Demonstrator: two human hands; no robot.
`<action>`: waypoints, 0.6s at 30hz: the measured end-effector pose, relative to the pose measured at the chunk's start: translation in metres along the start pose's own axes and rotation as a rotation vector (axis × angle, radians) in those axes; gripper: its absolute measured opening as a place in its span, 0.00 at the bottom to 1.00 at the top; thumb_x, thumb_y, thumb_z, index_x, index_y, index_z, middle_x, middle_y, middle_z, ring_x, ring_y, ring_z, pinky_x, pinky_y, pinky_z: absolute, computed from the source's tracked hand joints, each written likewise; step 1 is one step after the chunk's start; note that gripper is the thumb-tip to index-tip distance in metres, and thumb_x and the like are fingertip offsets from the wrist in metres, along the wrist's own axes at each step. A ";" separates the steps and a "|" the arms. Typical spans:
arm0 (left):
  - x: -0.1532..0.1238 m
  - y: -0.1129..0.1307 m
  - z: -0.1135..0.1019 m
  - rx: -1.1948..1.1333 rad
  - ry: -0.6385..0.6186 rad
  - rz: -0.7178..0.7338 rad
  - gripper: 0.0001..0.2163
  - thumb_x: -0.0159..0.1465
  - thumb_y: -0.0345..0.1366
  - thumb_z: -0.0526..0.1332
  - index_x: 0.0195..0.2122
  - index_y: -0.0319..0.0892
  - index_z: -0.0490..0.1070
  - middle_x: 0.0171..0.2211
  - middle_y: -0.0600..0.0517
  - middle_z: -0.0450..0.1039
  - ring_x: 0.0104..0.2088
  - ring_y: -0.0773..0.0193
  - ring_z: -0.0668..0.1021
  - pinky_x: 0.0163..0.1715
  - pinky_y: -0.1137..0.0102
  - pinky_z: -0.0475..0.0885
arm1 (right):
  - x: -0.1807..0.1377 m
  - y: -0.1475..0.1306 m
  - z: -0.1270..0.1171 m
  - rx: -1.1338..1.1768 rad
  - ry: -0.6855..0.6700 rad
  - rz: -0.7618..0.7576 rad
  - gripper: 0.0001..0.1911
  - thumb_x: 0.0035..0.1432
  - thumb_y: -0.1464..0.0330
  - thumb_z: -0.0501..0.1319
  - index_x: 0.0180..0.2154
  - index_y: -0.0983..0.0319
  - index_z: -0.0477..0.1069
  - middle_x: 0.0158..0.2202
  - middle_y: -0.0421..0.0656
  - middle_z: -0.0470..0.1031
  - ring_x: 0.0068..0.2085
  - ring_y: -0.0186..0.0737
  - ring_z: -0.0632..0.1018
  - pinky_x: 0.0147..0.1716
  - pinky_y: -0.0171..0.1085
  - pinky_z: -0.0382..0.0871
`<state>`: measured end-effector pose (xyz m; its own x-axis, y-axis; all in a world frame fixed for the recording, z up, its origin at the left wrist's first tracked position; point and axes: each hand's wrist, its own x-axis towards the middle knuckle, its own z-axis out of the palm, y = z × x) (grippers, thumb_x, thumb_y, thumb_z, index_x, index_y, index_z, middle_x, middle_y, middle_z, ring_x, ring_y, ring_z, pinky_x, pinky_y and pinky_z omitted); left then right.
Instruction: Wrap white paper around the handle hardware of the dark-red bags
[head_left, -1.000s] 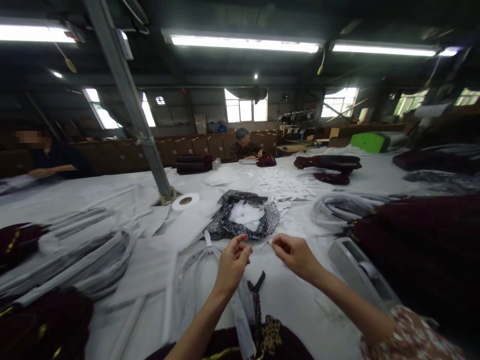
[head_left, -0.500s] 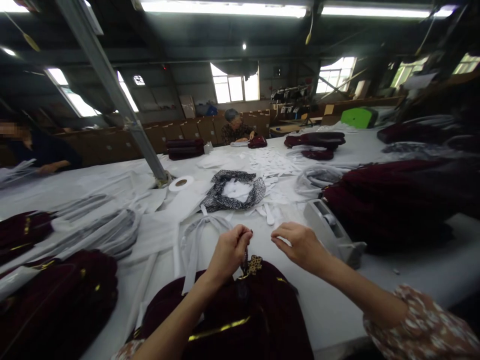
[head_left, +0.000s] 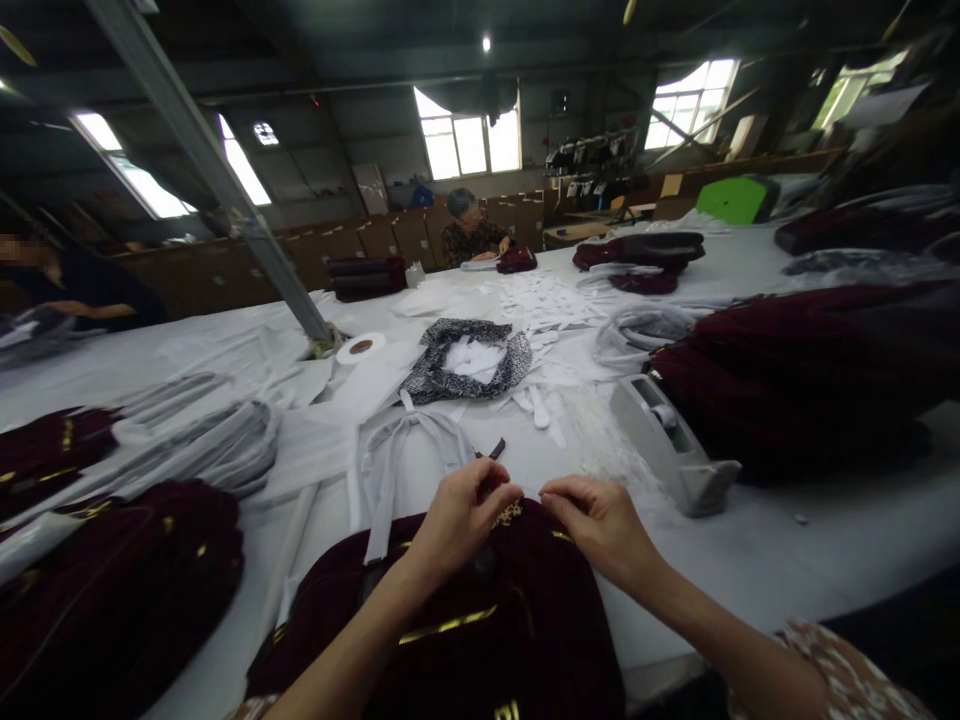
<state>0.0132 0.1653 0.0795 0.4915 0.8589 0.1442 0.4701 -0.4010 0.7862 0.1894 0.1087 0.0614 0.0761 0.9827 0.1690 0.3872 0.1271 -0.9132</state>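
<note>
A dark maroon garment (head_left: 480, 640) with gold trim lies on the white table (head_left: 787, 560) right in front of me. My left hand (head_left: 459, 518) is pinched on a small leopard-print piece (head_left: 511, 514) at the garment's top edge, with a dark strap end (head_left: 496, 449) sticking up behind it. My right hand (head_left: 600, 520) is beside it, fingers curled and pinched toward the same spot; what it holds is too small to make out.
A grey tape dispenser (head_left: 675, 445) stands right of my hands. Maroon garment piles (head_left: 810, 380) lie right and left (head_left: 112, 590). A speckled cloth (head_left: 465, 360) with white pieces, a tape roll (head_left: 361, 347) and a slanted pole (head_left: 217, 190) sit beyond. Two people work at the far side.
The view tilted down and the maroon garment came into sight. My hands drew together over its top edge, the right one closing in on the leopard-print piece.
</note>
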 end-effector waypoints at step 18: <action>-0.037 -0.070 0.011 -0.097 -0.074 -0.086 0.13 0.52 0.23 0.52 0.32 0.46 0.71 0.40 0.49 0.73 0.45 0.60 0.72 0.46 0.66 0.66 | 0.064 0.053 0.068 0.371 -0.303 0.475 0.10 0.53 0.62 0.56 0.29 0.63 0.65 0.25 0.38 0.72 0.15 0.24 0.64 0.11 0.25 0.48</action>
<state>-0.0301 0.1583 0.0125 0.5067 0.8615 0.0320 0.4415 -0.2912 0.8487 0.1529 0.1871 -0.0016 -0.1219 0.9308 -0.3447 0.0296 -0.3437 -0.9386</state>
